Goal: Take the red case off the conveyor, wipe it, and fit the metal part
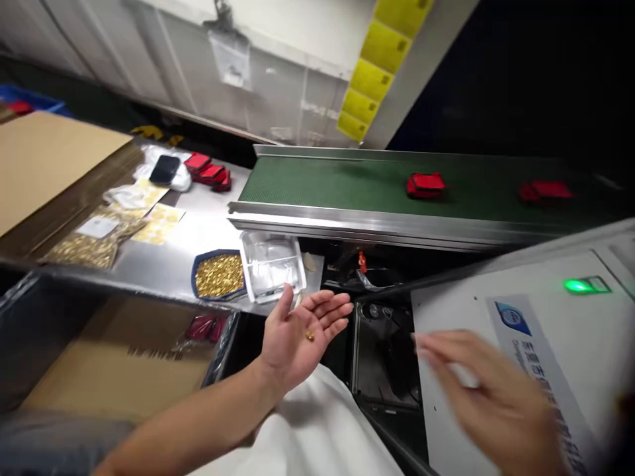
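Gold piece [309, 336] lies loose on my left hand [297, 334], palm up, fingers spread, nothing gripped (slightly cupped, likely so it cannot roll off). Hand hovers just beside clear tray [272, 264] and blue dish [218, 274] of same gold bits at desk [198, 231] edge, within easy reach. Right hand [491, 396] blurred over white machine top [546, 317]; cannot tell whether open or closed. Red pouches [425, 185] on green belt [347, 182] beyond.
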`<state>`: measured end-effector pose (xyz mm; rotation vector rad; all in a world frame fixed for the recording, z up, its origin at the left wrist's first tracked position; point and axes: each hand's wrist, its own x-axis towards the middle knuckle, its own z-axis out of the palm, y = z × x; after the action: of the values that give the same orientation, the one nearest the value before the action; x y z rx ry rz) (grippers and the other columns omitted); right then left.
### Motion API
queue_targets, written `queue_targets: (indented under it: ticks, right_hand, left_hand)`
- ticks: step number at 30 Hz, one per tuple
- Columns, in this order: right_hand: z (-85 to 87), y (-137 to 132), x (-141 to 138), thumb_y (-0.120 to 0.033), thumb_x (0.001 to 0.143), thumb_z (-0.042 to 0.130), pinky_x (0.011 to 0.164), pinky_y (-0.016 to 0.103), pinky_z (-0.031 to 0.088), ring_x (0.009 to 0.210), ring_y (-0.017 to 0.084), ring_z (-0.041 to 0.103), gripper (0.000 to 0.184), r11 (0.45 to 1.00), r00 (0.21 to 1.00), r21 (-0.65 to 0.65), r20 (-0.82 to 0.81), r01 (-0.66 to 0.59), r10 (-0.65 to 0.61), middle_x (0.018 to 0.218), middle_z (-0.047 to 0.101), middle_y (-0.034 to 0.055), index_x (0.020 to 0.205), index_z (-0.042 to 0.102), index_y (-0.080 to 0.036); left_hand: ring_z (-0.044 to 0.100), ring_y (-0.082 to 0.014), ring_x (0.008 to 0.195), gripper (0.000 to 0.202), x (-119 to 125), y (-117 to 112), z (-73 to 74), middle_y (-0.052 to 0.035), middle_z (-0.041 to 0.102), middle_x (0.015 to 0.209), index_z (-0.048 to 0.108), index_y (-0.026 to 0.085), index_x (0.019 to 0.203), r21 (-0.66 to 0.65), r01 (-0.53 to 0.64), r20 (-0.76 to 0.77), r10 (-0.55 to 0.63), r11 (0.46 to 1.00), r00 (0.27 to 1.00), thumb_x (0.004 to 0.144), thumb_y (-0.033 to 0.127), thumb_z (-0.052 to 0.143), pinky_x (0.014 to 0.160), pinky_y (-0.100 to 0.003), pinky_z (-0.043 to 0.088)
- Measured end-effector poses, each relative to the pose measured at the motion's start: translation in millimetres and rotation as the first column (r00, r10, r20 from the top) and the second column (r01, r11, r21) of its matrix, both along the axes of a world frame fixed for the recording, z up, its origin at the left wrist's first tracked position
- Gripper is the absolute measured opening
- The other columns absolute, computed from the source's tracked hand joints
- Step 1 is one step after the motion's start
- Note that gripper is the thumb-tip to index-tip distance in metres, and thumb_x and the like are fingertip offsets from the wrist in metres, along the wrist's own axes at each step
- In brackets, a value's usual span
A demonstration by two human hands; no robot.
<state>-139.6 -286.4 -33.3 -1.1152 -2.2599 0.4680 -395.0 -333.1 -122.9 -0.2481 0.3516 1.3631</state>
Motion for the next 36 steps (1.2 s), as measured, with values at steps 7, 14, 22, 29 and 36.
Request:
queue_targets:
  ticks: [7,14,22,29,36]
  right_hand:
    - [-63.1,-43.1,-145.7,-0.006,0.089,0.058,0.082,0.037,0.058,0.092,0.021,0.064,0.040,0.899,0.927,-0.233,-0.150,-0.372,0.345,0.100,0.068,0.0052,0.121,0.062,-0.030]
    - [-81.5,-45.0,-168.5,-0.011,0.090,0.057,0.076,0.035,0.058,0.088,0.020,0.064,0.029,0.849,0.906,-0.316,-0.171,-0.424,0.388,0.097,0.065,0.0059,0.111,0.067,-0.028]
    - [-84.9,-46.6,-187.8,-0.030,0.090,0.062,0.067,0.033,0.054,0.074,0.019,0.061,0.009,0.703,0.934,-0.618,-0.275,-0.353,0.227,0.084,0.066,0.0036,0.090,0.069,-0.026]
    - [-86.1,-46.6,-185.5,-0.039,0.087,0.068,0.047,0.024,0.042,0.053,0.012,0.052,0.017,0.409,0.913,-0.845,-0.403,-0.344,-0.066,0.063,0.059,0.0002,0.087,0.069,-0.022]
    - [-88.5,-42.8,-176.5,-0.039,0.085,0.071,0.047,0.022,0.036,0.050,0.009,0.046,0.016,0.379,0.882,-0.838,-0.460,-0.393,-0.102,0.059,0.054,-0.0020,0.089,0.070,-0.022]
  left_hand:
    - [0.042,-0.0361,0.136,0.077,-27.6,-26.8,1.0,-0.0239,0.051,0.139,0.056,0.008,0.122,0.084,-0.058,0.012,0.057,0.995,0.998,0.091,0.072,0.026,0.112,-0.043,0.034]
    - [0.042,-0.0323,0.135,0.082,-39.3,-38.4,0.5,-0.0213,0.051,0.139,0.050,0.006,0.132,0.037,-0.192,-0.116,0.195,0.981,0.974,0.092,0.070,0.018,0.118,-0.042,0.027]
    - [0.053,-0.0270,0.121,0.068,-44.6,-53.9,-7.1,-0.0175,0.057,0.124,0.057,0.010,0.120,-0.029,-0.332,-0.210,0.319,0.943,0.924,0.094,0.067,0.029,0.106,-0.035,0.043]
    - [0.062,-0.0143,0.062,0.021,-50.0,-82.0,-12.9,-0.0117,0.063,0.117,0.066,0.018,0.104,0.216,-0.208,-0.691,0.300,0.954,0.658,0.092,0.035,0.060,0.058,-0.030,0.054]
    - [0.065,-0.0241,0.104,0.013,-59.6,-84.6,-14.0,-0.0086,0.070,0.109,0.073,0.022,0.099,0.330,-0.203,-0.827,0.386,0.922,0.408,0.087,0.023,0.069,0.095,-0.034,0.052]
